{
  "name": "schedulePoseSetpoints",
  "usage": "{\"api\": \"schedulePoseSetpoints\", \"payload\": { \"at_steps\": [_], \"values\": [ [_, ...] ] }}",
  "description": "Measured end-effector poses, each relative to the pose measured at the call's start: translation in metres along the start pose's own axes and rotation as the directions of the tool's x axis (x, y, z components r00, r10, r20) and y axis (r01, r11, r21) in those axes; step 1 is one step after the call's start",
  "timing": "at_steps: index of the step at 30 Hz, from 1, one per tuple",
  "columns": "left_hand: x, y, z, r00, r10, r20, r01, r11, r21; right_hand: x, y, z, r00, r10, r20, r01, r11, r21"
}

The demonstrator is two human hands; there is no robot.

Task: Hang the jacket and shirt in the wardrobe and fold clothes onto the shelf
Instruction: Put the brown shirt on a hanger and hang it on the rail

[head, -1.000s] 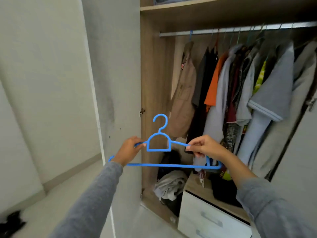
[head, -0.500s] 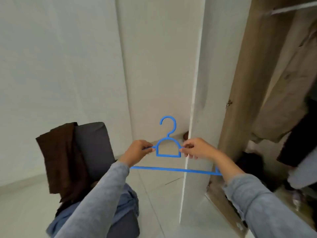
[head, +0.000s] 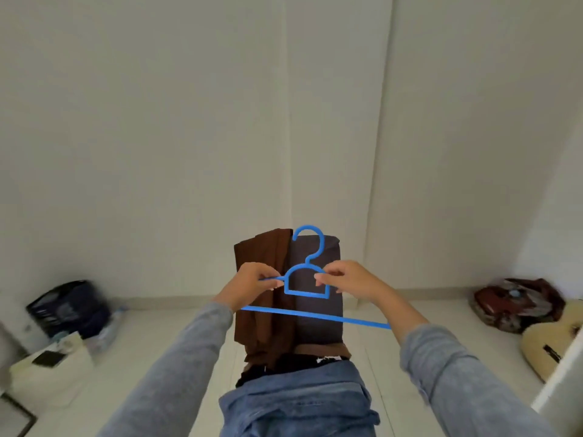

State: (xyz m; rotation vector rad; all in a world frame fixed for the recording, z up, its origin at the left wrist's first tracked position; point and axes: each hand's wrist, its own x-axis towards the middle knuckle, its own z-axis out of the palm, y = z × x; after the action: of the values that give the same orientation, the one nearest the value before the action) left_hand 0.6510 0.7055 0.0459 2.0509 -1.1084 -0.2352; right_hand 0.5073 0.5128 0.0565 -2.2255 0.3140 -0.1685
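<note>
Here, at the hanging step, left hand [head: 252,283] and right hand [head: 344,280] each pinch a shoulder of the blue hanger [head: 315,316]. Just beyond them a brown garment [head: 262,326] drapes the chair [head: 321,332]; beneath lies the denim jacket [head: 299,402]. Judged next: free one hand, dress the hanger.

The blue hanger [head: 315,316] had its shoulder bars hidden inside the curled fingers [head: 268,279] of the left hand [head: 249,287] and right hand [head: 350,280]. Below the fingers, the denim garment [head: 299,402] was cut off by the bottom edge. Far to their left, a dark bag [head: 67,307] was blurred.
</note>
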Motion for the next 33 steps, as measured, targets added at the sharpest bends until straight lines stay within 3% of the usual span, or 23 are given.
{"api": "schedulePoseSetpoints", "payload": {
  "at_steps": [5,9,17,21,24,29,33],
  "values": [
    [0.020,-0.061,-0.041,0.996,-0.093,-0.007,0.093,0.996,0.004,0.075,-0.029,0.045,0.996,-0.052,0.071,0.044,0.993,0.107],
    [0.044,-0.095,-0.044,0.992,-0.122,-0.027,0.122,0.993,-0.001,0.125,-0.030,0.064,0.988,-0.063,0.140,0.050,0.994,0.099],
    [0.129,-0.132,-0.043,0.974,-0.208,-0.085,0.202,0.976,-0.080,0.230,0.006,0.033,0.991,-0.032,0.134,0.005,0.979,0.204],
    [0.182,-0.152,-0.034,0.909,-0.223,-0.353,0.224,0.974,-0.038,0.284,0.029,0.006,0.999,0.041,-0.035,-0.030,0.961,0.274],
    [0.203,-0.174,-0.017,0.811,-0.351,-0.469,0.348,0.933,-0.096,0.304,0.049,0.001,0.967,0.095,-0.237,-0.018,0.951,0.308],
    [0.239,-0.203,0.025,0.779,-0.539,-0.321,0.495,0.842,-0.213,0.321,0.076,0.001,0.831,0.193,-0.522,0.108,0.864,0.492],
    [0.274,-0.208,0.046,0.749,-0.610,-0.256,0.541,0.788,-0.294,0.326,0.089,0.008,0.800,0.257,-0.542,0.136,0.802,0.581]
  ]
}}
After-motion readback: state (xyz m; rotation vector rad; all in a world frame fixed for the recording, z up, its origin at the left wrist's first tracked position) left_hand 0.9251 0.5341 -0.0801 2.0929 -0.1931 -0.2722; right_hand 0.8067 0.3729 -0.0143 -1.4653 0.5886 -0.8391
